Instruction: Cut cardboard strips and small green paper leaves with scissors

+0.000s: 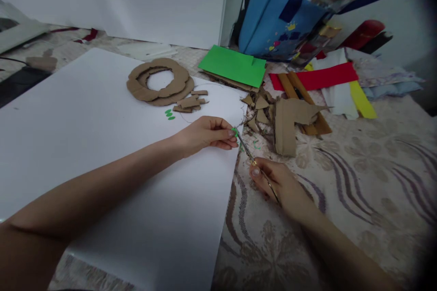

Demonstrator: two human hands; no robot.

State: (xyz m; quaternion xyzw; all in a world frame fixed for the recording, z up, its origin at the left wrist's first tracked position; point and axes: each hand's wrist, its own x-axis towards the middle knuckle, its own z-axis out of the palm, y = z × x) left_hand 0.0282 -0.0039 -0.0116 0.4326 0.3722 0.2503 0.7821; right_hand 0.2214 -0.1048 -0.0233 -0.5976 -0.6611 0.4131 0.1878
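Note:
My left hand (pixel 212 133) pinches a small green paper piece (pixel 235 132) between thumb and fingers, over the right edge of a large white sheet (pixel 143 200). In my right hand (pixel 273 179) is a pair of scissors (pixel 246 149), its blades reaching up to the green piece. Whether the blades are apart I cannot tell. Several small green paper ovals (pixel 170 114) lie on the sheet, left of a few cardboard strips (pixel 191 102). Behind them rest cardboard rings (pixel 177 70) with wavy edges, one partly over another. Tiny green trimmings (pixel 256 145) lie beneath the scissors.
Green paper (pixel 232 66) sits on cardboard at the back. Cardboard scraps (pixel 261 108) and a larger cardboard offcut (pixel 286 122) are to the right, near a red strip (pixel 327 77) and a yellow strip (pixel 362 100). A blue bag (pixel 266 18) stands behind. Patterned cloth (pixel 341 200) covers the surface.

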